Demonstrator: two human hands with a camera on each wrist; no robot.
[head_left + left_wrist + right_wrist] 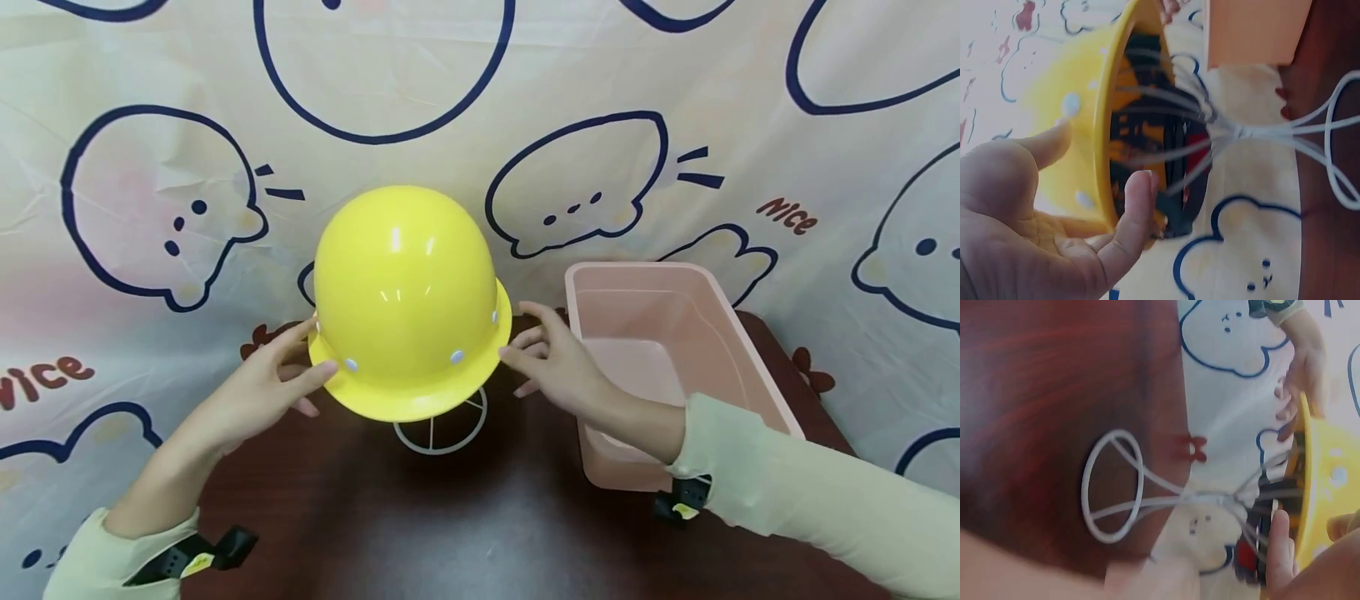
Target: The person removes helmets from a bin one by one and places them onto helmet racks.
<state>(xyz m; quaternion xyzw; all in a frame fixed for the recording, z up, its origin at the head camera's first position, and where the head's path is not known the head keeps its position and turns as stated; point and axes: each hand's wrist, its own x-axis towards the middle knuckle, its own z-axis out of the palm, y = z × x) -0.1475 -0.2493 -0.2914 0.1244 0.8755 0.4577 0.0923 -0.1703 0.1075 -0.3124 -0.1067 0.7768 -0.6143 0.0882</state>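
A yellow hard hat [405, 283] sits crown up on a white wire stand [431, 452], whose round base shows below the brim. My left hand [266, 383] grips the brim at the left, thumb on the outer side and fingers underneath. At the right edge is my right hand [562, 362], its thumb tip at the brim and its other fingers loosely bent beside it. Dark straps and lining [1175, 144] show inside the hat in the left wrist view, with the wires of the stand running up into it.
A pink plastic bin [750, 350] stands to the right on the dark brown table [480, 533], close by my right forearm. Behind the table hangs a pale cloth [420, 162] with blue cartoon outlines.
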